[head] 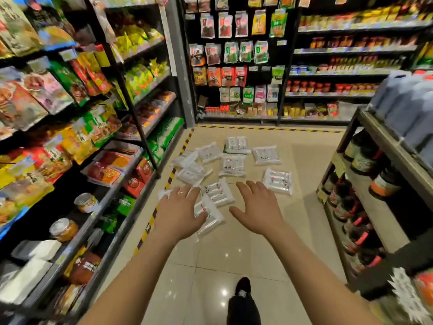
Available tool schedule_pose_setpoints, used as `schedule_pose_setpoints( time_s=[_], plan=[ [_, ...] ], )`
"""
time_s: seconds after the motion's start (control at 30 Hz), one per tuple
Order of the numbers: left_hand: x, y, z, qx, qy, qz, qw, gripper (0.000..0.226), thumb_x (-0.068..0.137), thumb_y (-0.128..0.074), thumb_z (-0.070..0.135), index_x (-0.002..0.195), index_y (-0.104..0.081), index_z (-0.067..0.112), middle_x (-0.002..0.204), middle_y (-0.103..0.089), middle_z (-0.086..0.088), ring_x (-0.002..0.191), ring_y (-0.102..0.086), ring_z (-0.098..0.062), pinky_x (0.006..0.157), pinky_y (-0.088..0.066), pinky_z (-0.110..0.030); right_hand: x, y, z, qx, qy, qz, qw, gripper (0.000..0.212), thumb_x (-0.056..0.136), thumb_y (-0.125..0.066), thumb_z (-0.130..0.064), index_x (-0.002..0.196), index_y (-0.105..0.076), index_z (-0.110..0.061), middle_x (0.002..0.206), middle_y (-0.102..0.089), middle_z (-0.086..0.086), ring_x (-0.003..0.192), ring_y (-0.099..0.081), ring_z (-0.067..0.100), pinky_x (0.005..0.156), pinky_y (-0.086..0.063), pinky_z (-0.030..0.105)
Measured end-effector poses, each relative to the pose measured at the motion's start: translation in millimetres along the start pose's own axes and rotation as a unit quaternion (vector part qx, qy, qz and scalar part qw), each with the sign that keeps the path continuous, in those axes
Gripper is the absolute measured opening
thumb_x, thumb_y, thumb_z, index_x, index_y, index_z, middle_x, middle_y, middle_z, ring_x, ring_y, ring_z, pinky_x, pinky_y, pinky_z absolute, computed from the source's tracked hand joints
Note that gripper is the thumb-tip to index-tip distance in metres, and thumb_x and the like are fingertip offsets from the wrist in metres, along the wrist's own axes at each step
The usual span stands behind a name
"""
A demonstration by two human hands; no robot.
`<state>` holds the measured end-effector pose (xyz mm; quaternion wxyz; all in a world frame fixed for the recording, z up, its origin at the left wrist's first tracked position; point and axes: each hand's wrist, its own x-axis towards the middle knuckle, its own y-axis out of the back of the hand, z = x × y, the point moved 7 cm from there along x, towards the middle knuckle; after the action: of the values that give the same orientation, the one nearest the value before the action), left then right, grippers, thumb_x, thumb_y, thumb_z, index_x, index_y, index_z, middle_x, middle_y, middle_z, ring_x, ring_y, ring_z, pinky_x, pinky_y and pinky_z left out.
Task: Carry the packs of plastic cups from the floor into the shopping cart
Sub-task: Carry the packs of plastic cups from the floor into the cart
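Between the snack shelves (140, 127) and the bottle rack (386, 141), the tiled floor (234, 254) holds a job that looks barely begun. About ten packs of plastic cups (232, 165) lie scattered by the striped tape, some overlapping. No shopping cart is in sight. The left hand (178, 212) and right hand (257, 205) reach toward the nearest packs, fingers spread, gripping nothing. I'd say nearly all the carrying remains.

Snack shelves (70, 113), jar rack (375, 184)
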<state>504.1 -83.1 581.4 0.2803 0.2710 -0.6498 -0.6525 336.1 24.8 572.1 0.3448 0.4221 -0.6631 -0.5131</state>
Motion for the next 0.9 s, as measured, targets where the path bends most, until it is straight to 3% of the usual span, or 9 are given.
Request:
schedule_pose_setpoints(
  time_s=[0.07, 0.23, 0.37, 0.5, 0.6, 0.77, 0.9],
  plan=[
    [63, -14, -8, -0.001, -0.004, -0.005, 1.0, 0.081, 0.078, -0.036, 0.065, 0.149, -0.029, 0.028, 0.157, -0.029, -0.001, 0.142, -0.027, -0.025, 0.11, -0.032, -0.047, 61, -16, 13, 0.006, -0.014, -0.004, 1.0, 0.096, 0.067, -0.009, -0.073, 0.152, -0.019, -0.029, 0.157, -0.027, 0.007, 0.145, -0.019, 0.029, 0.115, -0.022, 0.044],
    [209, -37, -36, 0.002, -0.017, -0.028, 0.999, 0.082, 0.078, -0.036, 0.064, 0.15, -0.029, 0.026, 0.157, -0.03, -0.003, 0.14, -0.032, -0.026, 0.108, -0.035, -0.045, 194, -47, 39, 0.026, -0.041, -0.041, 0.998, 0.076, 0.09, -0.042, -0.062, 0.153, -0.017, -0.028, 0.159, -0.023, 0.008, 0.147, -0.015, 0.03, 0.116, -0.018, 0.046],
    [295, -53, -62, -0.011, -0.025, -0.052, 0.998, 0.084, 0.076, -0.033, 0.063, 0.15, -0.029, 0.024, 0.157, -0.03, -0.005, 0.141, -0.03, -0.027, 0.109, -0.034, -0.046, 272, -66, 55, 0.037, -0.072, -0.059, 0.995, 0.08, 0.083, -0.036, -0.067, 0.152, -0.022, -0.027, 0.157, -0.026, 0.009, 0.146, -0.019, 0.032, 0.116, -0.02, 0.046],
    [369, -85, -90, -0.021, -0.058, -0.081, 0.995, 0.092, 0.071, -0.023, 0.069, 0.149, -0.032, 0.022, 0.155, -0.033, -0.006, 0.142, -0.029, -0.028, 0.109, -0.034, -0.049, 330, -97, 71, 0.06, -0.122, -0.063, 0.989, 0.077, 0.089, -0.045, -0.061, 0.153, -0.021, -0.026, 0.157, -0.027, 0.009, 0.146, -0.019, 0.031, 0.115, -0.021, 0.044],
    [418, -120, -117, -0.029, -0.073, -0.109, 0.991, 0.088, 0.073, -0.031, 0.067, 0.15, -0.033, 0.022, 0.156, -0.032, -0.005, 0.143, -0.028, -0.027, 0.11, -0.033, -0.05, 365, -124, 75, 0.078, -0.159, -0.065, 0.982, 0.077, 0.09, -0.049, -0.058, 0.153, -0.02, -0.025, 0.157, -0.026, 0.009, 0.145, -0.019, 0.031, 0.113, -0.021, 0.044],
    [499, -205, -159, -0.025, -0.172, -0.186, 0.967, 0.095, 0.068, -0.023, 0.073, 0.15, -0.031, 0.025, 0.156, -0.032, -0.005, 0.142, -0.03, -0.028, 0.111, -0.032, -0.047, 414, -202, 76, 0.125, -0.29, -0.056, 0.947, 0.079, 0.088, -0.053, -0.057, 0.153, -0.021, -0.025, 0.156, -0.03, 0.01, 0.143, -0.025, 0.033, 0.114, -0.024, 0.046],
    [560, -272, -184, -0.015, -0.251, -0.216, 0.943, 0.087, 0.073, -0.034, 0.066, 0.148, -0.036, 0.022, 0.153, -0.037, -0.007, 0.139, -0.035, -0.029, 0.108, -0.035, -0.045, 440, -274, 66, 0.146, -0.384, -0.041, 0.911, 0.079, 0.089, -0.056, -0.055, 0.153, -0.023, -0.022, 0.154, -0.033, 0.011, 0.14, -0.03, 0.032, 0.112, -0.029, 0.045]
  ],
)
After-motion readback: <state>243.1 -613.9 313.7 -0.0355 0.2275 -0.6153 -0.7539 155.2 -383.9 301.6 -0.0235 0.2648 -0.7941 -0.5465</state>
